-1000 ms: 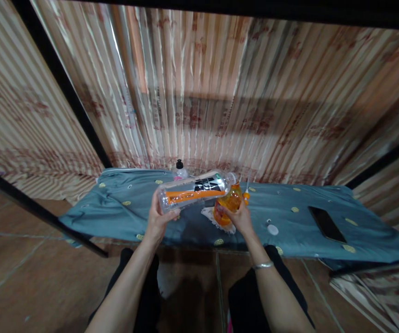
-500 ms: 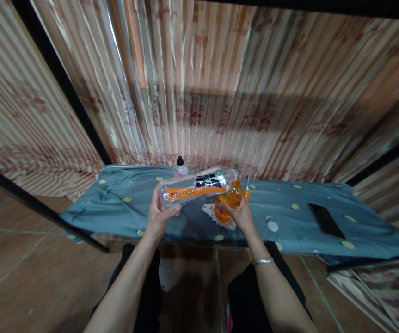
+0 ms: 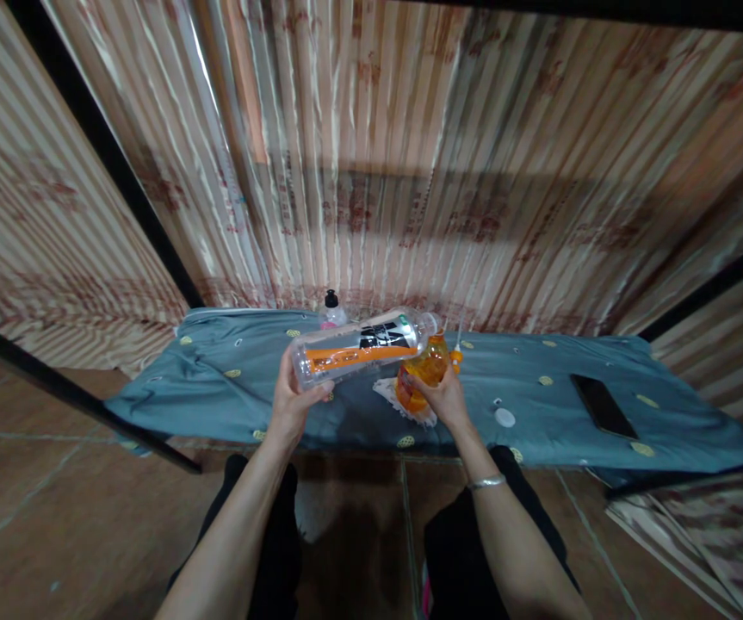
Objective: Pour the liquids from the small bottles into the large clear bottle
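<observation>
Clear bottle is lying almost level in the air above the blue-green sheet, its base pointing left and its neck pointing right. The left hand is gripping it at the base end, the thumb pressing along the near side. The right hand is gripping the orange bottle, which is leaning to the right, its lower end resting on or just above the white tissue. The clear bottle's mouth is sitting just above the orange bottle's neck; whether the two are touching cannot be told, and no stream of liquid is showing between them. Compared with the pictures of the last second, the camera view is shifting slightly, while both grips and the alignment of the two necks are remaining practically unchanged. This is indicating, as a judgement, a steady hold rather than a repositioning. An orange fitting with a thin tube is standing just behind the right hand. A white cap is lying to the right, and a phone is lying farther along. A black-topped bottle is standing behind the clear bottle, its lower part being hidden.
</observation>
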### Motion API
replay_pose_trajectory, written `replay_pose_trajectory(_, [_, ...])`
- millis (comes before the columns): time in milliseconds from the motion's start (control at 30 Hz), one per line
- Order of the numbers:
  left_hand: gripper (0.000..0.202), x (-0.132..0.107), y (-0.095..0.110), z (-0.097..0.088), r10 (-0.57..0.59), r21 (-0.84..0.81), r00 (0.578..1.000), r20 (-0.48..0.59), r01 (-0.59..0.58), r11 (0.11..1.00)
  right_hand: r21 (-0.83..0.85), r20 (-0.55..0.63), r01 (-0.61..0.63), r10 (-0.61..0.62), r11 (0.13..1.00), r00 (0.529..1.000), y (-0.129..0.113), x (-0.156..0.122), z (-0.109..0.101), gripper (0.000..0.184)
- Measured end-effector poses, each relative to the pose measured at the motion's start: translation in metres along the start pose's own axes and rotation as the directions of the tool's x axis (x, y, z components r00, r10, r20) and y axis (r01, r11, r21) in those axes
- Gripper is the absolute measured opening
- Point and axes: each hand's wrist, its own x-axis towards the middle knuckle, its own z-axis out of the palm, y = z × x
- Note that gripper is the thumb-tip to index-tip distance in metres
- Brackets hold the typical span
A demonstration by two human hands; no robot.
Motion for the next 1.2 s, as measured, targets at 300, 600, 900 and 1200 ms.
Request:
replay_pose_trajectory(300, [0.091, 0.000, -0.003, -0.002, 0.011, -0.006, 1.000, -0.020, -0.011, 1.000, 0.045, 0.036, 0.007, -0.008, 0.999, 0.999, 0.001, 0.001, -0.002, 0.076])
replay_pose_trajectory(600, [0.094, 0.002, -0.009, -0.005, 0.019, -0.007, 1.000, -0.019, -0.019, 1.000, 0.018, 0.014, -0.040, 0.040, 0.999, 0.999, 0.000, 0.000, 0.000, 0.078])
replay_pose_trajectory(900, [0.094, 0.003, -0.010, -0.005, 0.002, -0.005, 0.998, -0.056, -0.002, 1.000, 0.037, 0.024, -0.018, 0.017, 0.999, 1.000, 0.001, 0.000, 0.000, 0.073])
replay_pose_trajectory(1200, [0.083, 0.002, -0.003, -0.001, -0.009, -0.012, 0.998, -0.069, 0.009, 1.000, 0.032, 0.017, -0.034, 0.034, 0.999, 0.999, 0.001, 0.000, 0.000, 0.072])
